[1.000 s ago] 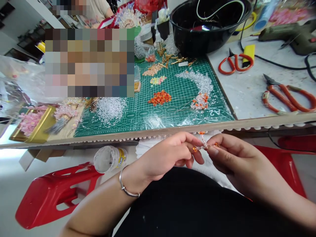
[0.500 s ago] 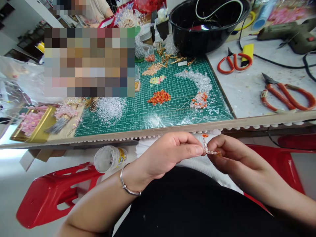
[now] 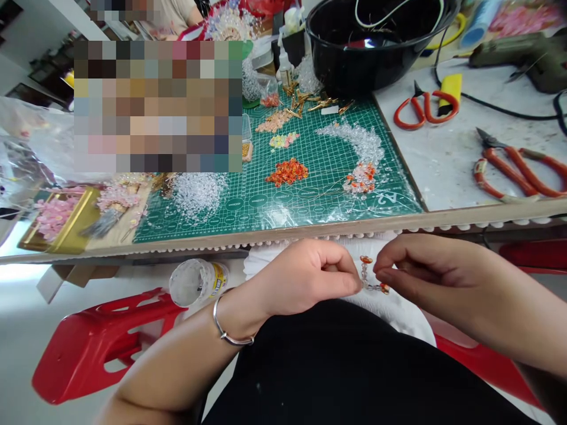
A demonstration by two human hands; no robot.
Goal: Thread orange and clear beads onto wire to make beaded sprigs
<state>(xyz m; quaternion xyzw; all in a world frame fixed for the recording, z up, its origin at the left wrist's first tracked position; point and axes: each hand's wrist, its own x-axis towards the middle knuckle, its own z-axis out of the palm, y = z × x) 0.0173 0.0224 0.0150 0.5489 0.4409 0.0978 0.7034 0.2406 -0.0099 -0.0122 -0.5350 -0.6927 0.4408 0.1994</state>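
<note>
Below the table edge, over my lap, my left hand [image 3: 305, 277] and my right hand [image 3: 425, 271] both pinch a short beaded strand [image 3: 370, 277] of clear and orange beads. The strand runs between the fingertips, with an orange bead at its top. Both hands have their fingers curled closed. A silver bangle [image 3: 228, 333] circles my left wrist. On the green cutting mat [image 3: 248, 203] above lie a heap of orange beads [image 3: 287, 172], a mixed orange and clear pile [image 3: 361, 179] and a patch of clear beads [image 3: 197, 195].
A black bowl [image 3: 376, 44] stands at the back of the mat. Orange-handled snips [image 3: 425, 109] and pliers [image 3: 516, 171] lie on the white table right. A small jar [image 3: 197, 282] rests on a red stool [image 3: 97, 348]. Another person sits far back left.
Both hands have sunk a little lower toward my lap and closed tighter on the strand. The strand has turned from lying across to hanging more upright between the fingertips.
</note>
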